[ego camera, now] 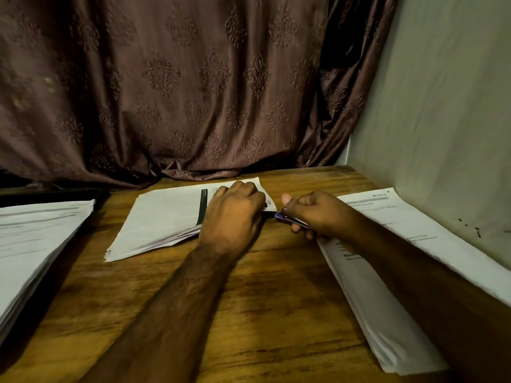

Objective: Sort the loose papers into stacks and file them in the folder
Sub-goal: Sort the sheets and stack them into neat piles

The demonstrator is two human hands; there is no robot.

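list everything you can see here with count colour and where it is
paper stacks: three, white with dark print; middle stack at table centre, left stack at the left edge, right stack along the wall
stapler: one, blue and metal, at the near right corner of the middle stack
table: one, brown wood, under everything
curtain: one, dark brown, patterned, behind the table
wall: one, pale, on the right
left hand: one, pressing on the middle stack's corner
right hand: one, gripping the stapler

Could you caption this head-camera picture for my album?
Left hand steadies the middle paper stack; right hand grips a stapler.
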